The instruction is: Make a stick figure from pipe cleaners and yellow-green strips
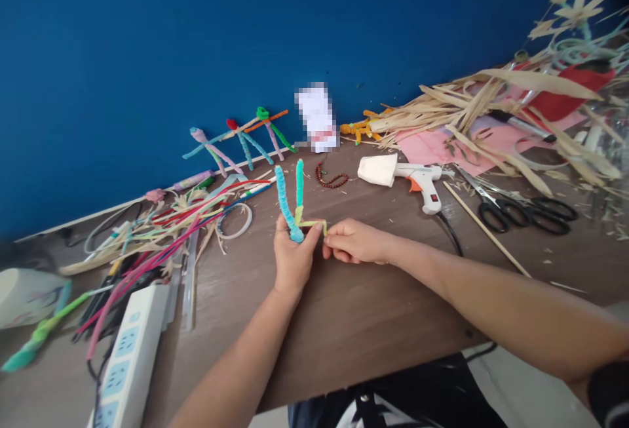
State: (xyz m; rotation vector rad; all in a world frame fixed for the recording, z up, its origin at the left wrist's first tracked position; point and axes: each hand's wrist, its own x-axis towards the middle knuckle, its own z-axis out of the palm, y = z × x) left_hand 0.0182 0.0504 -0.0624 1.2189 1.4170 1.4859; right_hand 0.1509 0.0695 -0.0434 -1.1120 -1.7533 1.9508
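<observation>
In the middle of the head view, my left hand point(293, 254) is closed around the base of a pipe cleaner figure point(284, 195). Its light blue limb and a teal one with a yellow-green lower part stand up above the fingers. A thin yellow-green pipe cleaner strand point(312, 223) runs right from the figure and bends down. My right hand point(354, 242) pinches the end of that strand between thumb and forefinger, its other fingers curled. The part of the figure inside my left palm is hidden.
Finished pipe cleaner figures point(240, 136) lean on the blue wall. A glue gun point(417, 175), scissors point(511, 210) and a wooden stick point(484, 228) lie right. Dried husks point(457, 110) pile behind them. A power strip point(128, 356), tape roll point(236, 221) and loose pipe cleaners point(147, 267) lie left.
</observation>
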